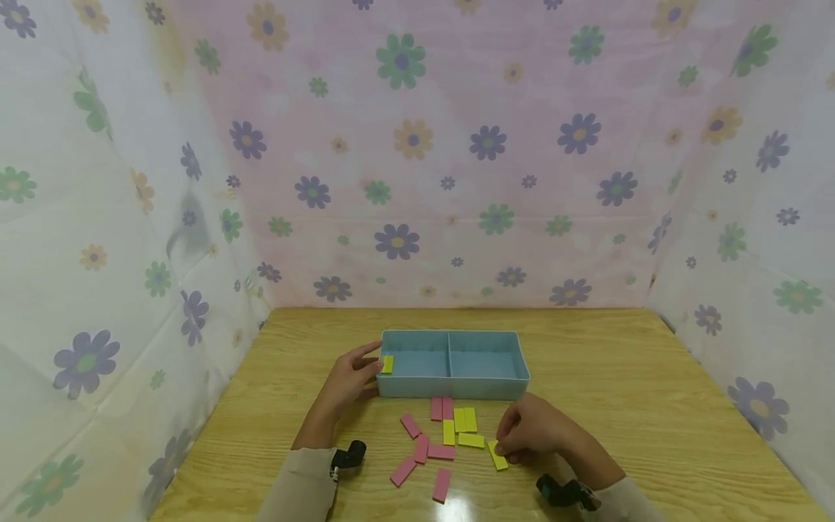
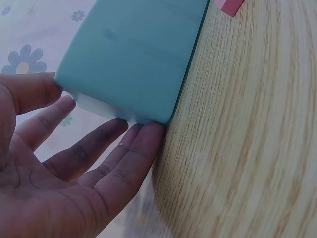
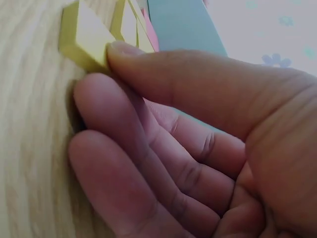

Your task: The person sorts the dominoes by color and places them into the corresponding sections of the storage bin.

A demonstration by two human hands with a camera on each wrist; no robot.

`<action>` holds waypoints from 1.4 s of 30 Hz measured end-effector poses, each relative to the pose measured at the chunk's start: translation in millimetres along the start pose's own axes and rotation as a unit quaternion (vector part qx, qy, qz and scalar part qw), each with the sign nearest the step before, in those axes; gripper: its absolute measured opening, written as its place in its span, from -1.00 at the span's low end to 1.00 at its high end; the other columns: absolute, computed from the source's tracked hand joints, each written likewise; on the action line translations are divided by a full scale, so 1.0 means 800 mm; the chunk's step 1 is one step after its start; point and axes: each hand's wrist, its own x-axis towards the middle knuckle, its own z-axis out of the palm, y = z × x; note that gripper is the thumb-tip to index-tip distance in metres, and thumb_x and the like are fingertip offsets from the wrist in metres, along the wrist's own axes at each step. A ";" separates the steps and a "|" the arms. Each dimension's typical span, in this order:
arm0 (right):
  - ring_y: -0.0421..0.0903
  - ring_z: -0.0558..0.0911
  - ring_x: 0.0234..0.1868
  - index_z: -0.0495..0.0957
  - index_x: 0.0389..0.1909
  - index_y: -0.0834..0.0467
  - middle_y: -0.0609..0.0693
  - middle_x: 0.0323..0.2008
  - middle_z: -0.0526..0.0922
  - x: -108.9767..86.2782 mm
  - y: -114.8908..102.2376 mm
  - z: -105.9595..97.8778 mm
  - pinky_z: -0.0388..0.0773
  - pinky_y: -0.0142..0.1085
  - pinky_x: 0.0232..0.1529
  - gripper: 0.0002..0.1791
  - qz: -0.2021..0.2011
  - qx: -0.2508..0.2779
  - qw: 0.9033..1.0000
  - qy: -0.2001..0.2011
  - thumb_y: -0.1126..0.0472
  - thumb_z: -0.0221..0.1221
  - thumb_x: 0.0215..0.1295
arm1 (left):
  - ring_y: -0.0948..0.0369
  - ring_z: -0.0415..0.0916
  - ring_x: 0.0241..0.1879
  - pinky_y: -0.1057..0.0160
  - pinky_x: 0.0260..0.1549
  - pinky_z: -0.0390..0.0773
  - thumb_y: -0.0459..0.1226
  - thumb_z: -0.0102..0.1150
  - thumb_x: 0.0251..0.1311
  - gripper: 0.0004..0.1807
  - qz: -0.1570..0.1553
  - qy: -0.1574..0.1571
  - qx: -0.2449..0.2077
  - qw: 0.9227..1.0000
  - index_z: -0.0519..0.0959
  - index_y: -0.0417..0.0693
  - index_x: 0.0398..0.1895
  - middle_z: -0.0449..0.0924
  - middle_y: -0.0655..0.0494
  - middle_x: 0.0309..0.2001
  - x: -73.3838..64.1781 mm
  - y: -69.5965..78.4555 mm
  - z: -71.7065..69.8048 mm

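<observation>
Near the table's middle stands a light blue two-compartment box [image 1: 450,388]. My left hand [image 1: 354,377] touches its left end; in the left wrist view, several fingertips [image 2: 143,139] rest against the end wall, with the thumb at the upper corner. A yellow block [image 1: 388,365] is inside the left compartment by that end. To the right, in front of the box, my right hand [image 1: 531,433] pinches another yellow block [image 3: 84,37] at its edge, the thumb on it and the other fingers curled beneath. Its far end sticks out past the fingertips.
Several yellow blocks [image 1: 465,420] lie just left of the right hand. Several pink blocks [image 1: 422,448] are scattered over the wooden table [image 1: 261,435] in front of the box. Flowered cloth [image 1: 450,152] hangs behind and at both sides.
</observation>
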 end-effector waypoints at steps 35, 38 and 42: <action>-0.11 0.59 -0.45 0.74 -0.40 0.17 -0.06 -0.46 0.68 0.002 -0.010 -0.003 0.56 -0.24 -0.45 -0.71 0.018 -0.103 0.987 0.125 0.17 0.64 -0.08 | -0.23 0.53 0.29 -0.19 0.03 0.69 -0.21 0.17 0.50 -0.43 0.003 0.008 0.025 1.000 0.39 0.13 0.53 0.45 -0.26 0.38 -0.002 0.001 0.000; -0.11 0.58 -0.42 0.74 -0.41 0.16 -0.07 -0.44 0.69 0.003 -0.011 -0.002 0.55 -0.24 -0.43 -0.71 0.023 -0.108 0.985 0.131 0.16 0.64 -0.09 | -0.25 0.51 0.30 -0.19 0.04 0.68 -0.21 0.16 0.51 -0.44 0.001 0.009 0.028 1.000 0.38 0.13 0.54 0.45 -0.26 0.39 -0.003 0.002 0.001; -0.12 0.58 -0.39 0.75 -0.42 0.12 -0.08 -0.43 0.69 0.005 -0.012 -0.001 0.54 -0.25 -0.41 -0.72 0.039 -0.118 0.982 0.142 0.16 0.65 -0.11 | -0.25 0.51 0.30 -0.19 0.04 0.68 -0.21 0.16 0.51 -0.44 0.001 0.009 0.029 1.000 0.38 0.15 0.53 0.45 -0.26 0.38 -0.004 0.003 0.001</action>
